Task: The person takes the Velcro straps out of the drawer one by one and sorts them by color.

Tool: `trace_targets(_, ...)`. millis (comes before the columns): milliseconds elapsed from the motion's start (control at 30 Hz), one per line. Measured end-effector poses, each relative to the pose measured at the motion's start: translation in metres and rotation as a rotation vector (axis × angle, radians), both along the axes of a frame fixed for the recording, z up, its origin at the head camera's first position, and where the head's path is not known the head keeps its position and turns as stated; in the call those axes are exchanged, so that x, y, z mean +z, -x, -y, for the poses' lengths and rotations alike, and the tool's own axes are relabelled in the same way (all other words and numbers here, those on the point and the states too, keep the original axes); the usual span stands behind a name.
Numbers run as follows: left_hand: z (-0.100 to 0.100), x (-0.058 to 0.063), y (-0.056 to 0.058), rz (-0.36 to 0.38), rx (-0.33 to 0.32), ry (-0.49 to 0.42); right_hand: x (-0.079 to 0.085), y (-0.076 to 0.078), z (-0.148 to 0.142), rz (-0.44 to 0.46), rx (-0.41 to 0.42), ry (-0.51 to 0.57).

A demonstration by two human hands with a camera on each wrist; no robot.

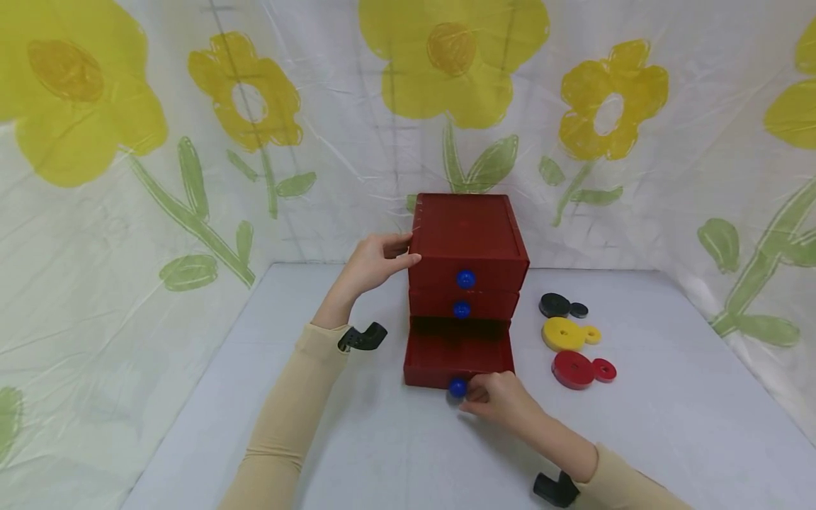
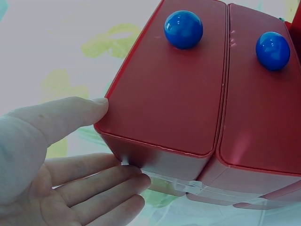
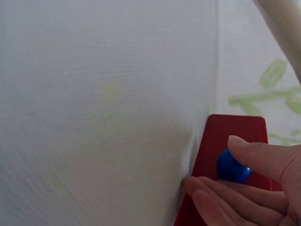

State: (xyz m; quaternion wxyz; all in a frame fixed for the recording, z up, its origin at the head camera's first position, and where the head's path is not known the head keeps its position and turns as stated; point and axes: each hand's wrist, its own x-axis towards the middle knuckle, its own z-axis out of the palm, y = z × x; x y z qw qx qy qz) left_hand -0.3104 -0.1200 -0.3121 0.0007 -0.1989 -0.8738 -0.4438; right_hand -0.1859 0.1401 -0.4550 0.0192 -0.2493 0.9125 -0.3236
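Note:
A red cabinet (image 1: 470,227) with blue knobs stands on the white table, its bottom drawer (image 1: 459,350) pulled out; the bare drawer floor shows. Beside the cabinet's upper left side is my left hand (image 1: 376,262), its thumb at the front edge of the top drawer (image 2: 164,89) and its straight fingers along the side wall. Right at the bottom drawer's blue knob (image 1: 457,387) is my right hand (image 1: 500,400). In the right wrist view the thumb and loosely extended fingers lie on either side of that knob (image 3: 231,167), overlapping it.
Right of the cabinet lie pairs of round discs, one large and one small each: black (image 1: 554,305), yellow (image 1: 563,333) and red (image 1: 573,370). A white sheet with yellow flowers (image 1: 452,49) hangs behind and around the table (image 1: 376,439).

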Motion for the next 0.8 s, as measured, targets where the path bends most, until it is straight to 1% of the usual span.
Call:
trace_targets(300, 0.000, -0.001, 0.001, 0.004, 0.003, -0.001, 0.001, 0.008, 0.004, -0.022, -0.089, 0.008)
trace_targets(667, 0.001, -0.001, 0.001, -0.002, 0.006, 0.016, 0.000, 0.022, 0.009, -0.038, -0.157, 0.052)
trace_targets(800, 0.001, -0.002, 0.002, -0.006, 0.007, 0.015, 0.001, 0.028, 0.010, -0.027, -0.201, 0.059)
